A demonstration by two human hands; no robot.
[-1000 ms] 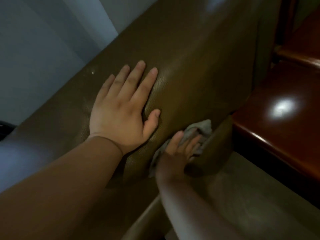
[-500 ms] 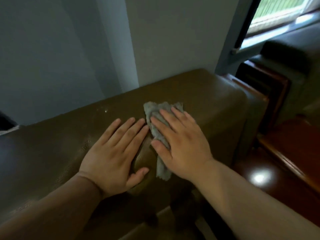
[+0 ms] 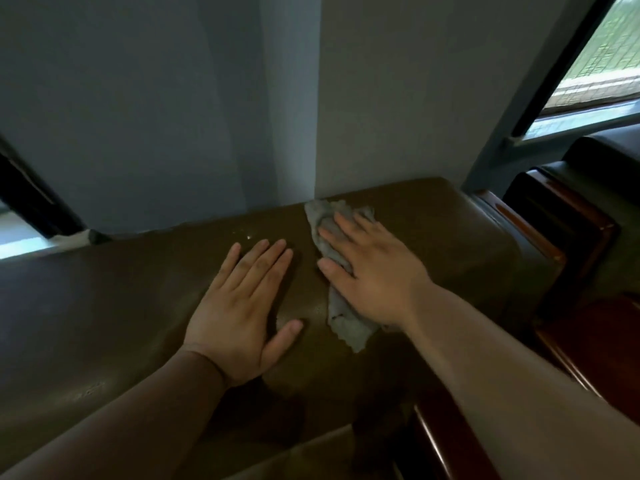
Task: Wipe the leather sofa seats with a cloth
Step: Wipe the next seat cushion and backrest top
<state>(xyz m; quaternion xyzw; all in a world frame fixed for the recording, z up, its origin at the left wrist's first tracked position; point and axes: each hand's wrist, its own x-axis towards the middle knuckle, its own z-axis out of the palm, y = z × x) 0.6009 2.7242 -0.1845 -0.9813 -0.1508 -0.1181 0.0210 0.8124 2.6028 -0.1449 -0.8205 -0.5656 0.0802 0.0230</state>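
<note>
Head view: the right hand [image 3: 374, 275] lies flat, fingers straight, pressing the grey cloth [image 3: 341, 271] onto the top of the brown leather sofa [image 3: 121, 306] backrest. The cloth protrudes beyond fingertips and wrist. The left hand [image 3: 242, 306] rests flat just beside it, holding nothing.

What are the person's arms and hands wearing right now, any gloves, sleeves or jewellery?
Nothing shows. The left hand and right hand are bare, without gloves, rings or a watch. Both forearms are uncovered as far as the picture's edge, so no sleeve is in view.
</note>
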